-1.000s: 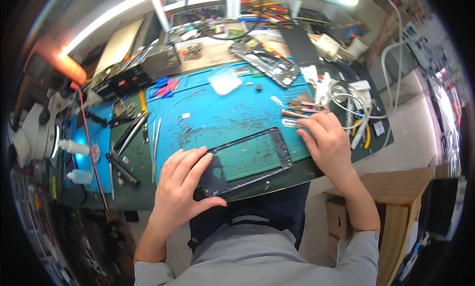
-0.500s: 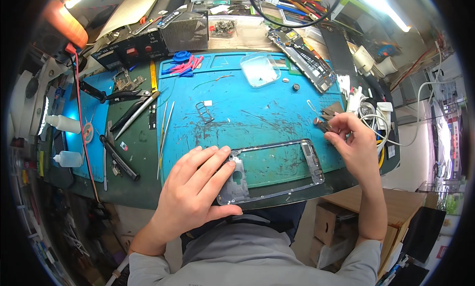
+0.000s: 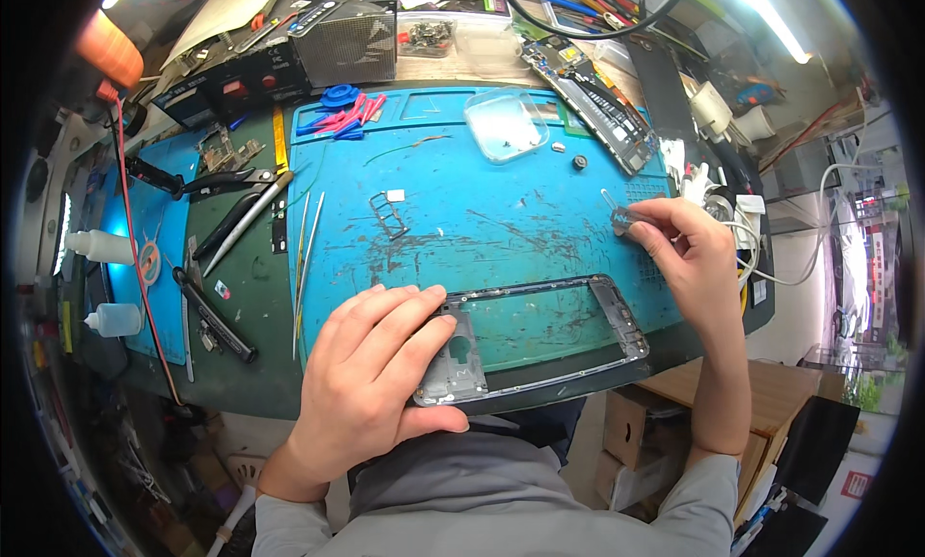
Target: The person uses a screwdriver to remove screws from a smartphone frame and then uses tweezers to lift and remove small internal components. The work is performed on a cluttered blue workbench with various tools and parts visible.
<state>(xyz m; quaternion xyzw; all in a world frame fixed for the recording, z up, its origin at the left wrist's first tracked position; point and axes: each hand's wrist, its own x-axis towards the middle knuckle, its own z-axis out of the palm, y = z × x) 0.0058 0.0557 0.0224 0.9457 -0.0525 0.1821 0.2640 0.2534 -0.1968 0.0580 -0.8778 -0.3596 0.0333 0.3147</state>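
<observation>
A phone's bare mid-frame (image 3: 540,384), dark-rimmed with an open middle, lies at the near edge of the blue mat. Across its left end spreads my left hand (image 3: 371,369), fingers on top and thumb along the near edge, holding it. My right hand (image 3: 684,244) is off to the right, thumb and fingers pinched round a small dark piece (image 3: 621,222) whose kind I cannot make out. Just beyond those fingertips a thin wire loop, like a SIM pin (image 3: 608,198), lies on the mat. A SIM tray (image 3: 389,215) rests farther left.
On the blue mat (image 3: 462,186) are a clear plastic box (image 3: 506,128), pink and blue pry tools (image 3: 347,119) and tweezers (image 3: 306,268). A phone circuit assembly (image 3: 597,104) lies back right, near white cables (image 3: 737,234). Pliers (image 3: 231,181) and bottles (image 3: 111,321) stand left.
My right hand has moved slightly up and left, its pinched piece now close to the wire loop. My left hand stays on the phone frame. The whole view has shifted a little.
</observation>
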